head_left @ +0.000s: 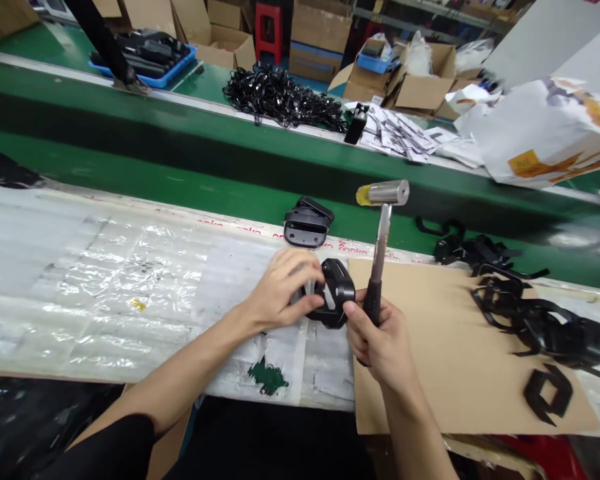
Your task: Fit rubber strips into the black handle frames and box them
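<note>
**Listener:** What is lying at the far left?

**Describer:** A clear plastic sheet [105,280] is covering the counter [55,373], and a small green smear [267,377] is showing near its front edge. Beyond it, a green conveyor belt [130,127] is running across the view, with a blue tray [145,60] of black parts on the far side.

**Listener:** And moving right, where are the hands?

**Describer:** The left hand [280,290] is reaching in from the lower left, its fingers curling over a black plastic piece [336,293]. That hand is clamped on the piece, which is sitting just above the counter's surface near the middle of the view. A second black piece [309,223] is lying close behind it, near the counter's far edge.

**Listener:** What is the other hand doing?

**Describer:** The right hand [380,340] is clamped around the dark handle of a mallet [380,253], holding it upright just beside the black plastic piece. The mallet's metal head is ending in a yellow tip, which is pointing left.

**Listener:** What is at the far right?

**Describer:** A sheet of brown cardboard [430,360] is lying on the counter, carrying a tangled heap of black strapped parts [540,327]. One loose black frame [547,393] is lying apart, nearer the front.
</note>
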Demonstrator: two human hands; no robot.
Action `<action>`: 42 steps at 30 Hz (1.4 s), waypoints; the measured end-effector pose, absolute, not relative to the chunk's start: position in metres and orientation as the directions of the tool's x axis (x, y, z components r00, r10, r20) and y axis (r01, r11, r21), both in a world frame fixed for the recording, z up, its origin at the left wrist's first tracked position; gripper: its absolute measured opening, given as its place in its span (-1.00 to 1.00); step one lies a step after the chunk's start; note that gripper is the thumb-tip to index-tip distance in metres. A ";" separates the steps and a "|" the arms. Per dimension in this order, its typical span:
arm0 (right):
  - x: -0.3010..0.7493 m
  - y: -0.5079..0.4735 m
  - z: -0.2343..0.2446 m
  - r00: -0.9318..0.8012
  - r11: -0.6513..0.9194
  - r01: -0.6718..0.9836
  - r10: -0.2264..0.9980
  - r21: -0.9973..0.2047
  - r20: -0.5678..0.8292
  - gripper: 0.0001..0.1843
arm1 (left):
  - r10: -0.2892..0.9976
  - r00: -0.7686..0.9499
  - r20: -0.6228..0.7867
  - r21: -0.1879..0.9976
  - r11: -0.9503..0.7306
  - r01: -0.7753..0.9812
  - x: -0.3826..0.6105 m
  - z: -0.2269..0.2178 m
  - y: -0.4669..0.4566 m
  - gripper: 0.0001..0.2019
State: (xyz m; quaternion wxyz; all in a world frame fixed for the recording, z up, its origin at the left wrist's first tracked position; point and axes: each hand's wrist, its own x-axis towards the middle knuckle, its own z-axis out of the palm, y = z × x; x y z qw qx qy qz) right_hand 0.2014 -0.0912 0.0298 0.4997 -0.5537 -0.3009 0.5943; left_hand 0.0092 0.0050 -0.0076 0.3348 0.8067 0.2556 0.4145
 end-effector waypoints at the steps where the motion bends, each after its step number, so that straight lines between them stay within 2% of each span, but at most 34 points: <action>1: 0.202 -0.088 0.032 0.091 -0.332 -0.298 0.924 -0.895 -0.372 -0.57 | 0.596 0.589 0.546 0.705 -0.707 0.062 0.009 -0.007 0.003 -0.65; 2: 0.203 -0.086 0.033 0.075 -0.344 -0.326 0.919 -0.880 -0.387 -0.57 | 0.549 0.623 0.558 0.691 -0.723 0.018 0.010 -0.006 0.001 -0.65; 4: 0.205 -0.081 0.033 0.059 -0.371 -0.359 0.907 -0.856 -0.418 -0.56 | 0.594 0.625 0.507 0.751 -0.660 0.017 0.013 -0.006 -0.003 -0.64; 6: 0.209 -0.080 0.030 0.069 -0.386 -0.356 0.897 -0.851 -0.436 -0.54 | 0.735 0.572 0.364 0.884 -0.466 0.037 0.014 -0.008 -0.003 -0.60; 8: 0.213 -0.084 0.026 0.096 -0.384 -0.321 0.896 -0.866 -0.433 -0.51 | 0.875 0.450 0.178 0.983 -0.178 -0.042 0.015 -0.010 0.003 -0.52; 11: 0.219 -0.102 0.021 0.135 -0.403 -0.223 0.889 -0.888 -0.438 -0.43 | 0.977 0.194 -0.092 0.938 0.150 -0.313 0.014 -0.014 0.019 -0.42; 14: 0.222 -0.126 0.014 0.156 -0.480 -0.102 0.857 -0.871 -0.491 -0.41 | 0.967 0.090 -0.239 0.852 0.253 -0.458 0.015 -0.019 0.029 -0.34; 16: 0.219 -0.142 0.007 0.136 -0.530 -0.044 0.837 -0.847 -0.530 -0.41 | 0.967 0.086 -0.241 0.868 0.254 -0.426 0.017 -0.023 0.027 -0.34; 20: 0.206 -0.161 -0.009 0.033 -0.586 0.027 0.811 -0.810 -0.585 -0.41 | 0.986 0.090 -0.142 0.958 0.160 -0.239 0.020 -0.033 0.016 -0.42; 25: 0.200 -0.161 -0.014 -0.047 -0.636 -0.006 0.771 -0.772 -0.635 -0.38 | 0.991 0.085 -0.100 0.984 0.112 -0.142 0.020 -0.039 0.012 -0.44; 27: 0.203 -0.161 -0.009 -0.027 -0.609 -0.030 0.793 -0.793 -0.608 -0.42 | 0.992 0.083 -0.095 0.987 0.105 -0.122 0.020 -0.039 0.012 -0.44; 30: 0.202 -0.166 -0.003 0.096 -0.492 -0.069 0.862 -0.868 -0.497 -0.49 | 0.992 0.087 -0.091 0.990 0.100 -0.101 0.019 -0.038 0.012 -0.44; 33: 0.192 -0.171 -0.005 0.191 -0.407 -0.152 0.882 -0.901 -0.431 -0.48 | 0.991 0.095 -0.095 0.990 0.104 -0.094 0.019 -0.036 0.011 -0.43; 35: 0.183 -0.171 -0.009 0.121 -0.504 -0.154 0.844 -0.850 -0.522 -0.43 | 0.991 0.089 -0.095 0.990 0.103 -0.094 0.019 -0.035 0.010 -0.42; 38: 0.180 -0.166 -0.007 -0.023 -0.705 -0.113 0.706 -0.700 -0.708 -0.36 | 0.992 0.096 -0.081 0.993 0.089 -0.082 0.018 -0.034 0.010 -0.42; 40: 0.184 -0.163 0.003 -0.021 -0.723 -0.152 0.684 -0.674 -0.729 -0.36 | 0.992 0.107 -0.071 0.995 0.079 -0.067 0.019 -0.032 0.010 -0.42; 42: 0.188 -0.163 0.014 0.058 -0.647 -0.219 0.738 -0.730 -0.672 -0.40 | 0.992 0.110 -0.063 0.996 0.069 -0.049 0.019 -0.030 0.009 -0.40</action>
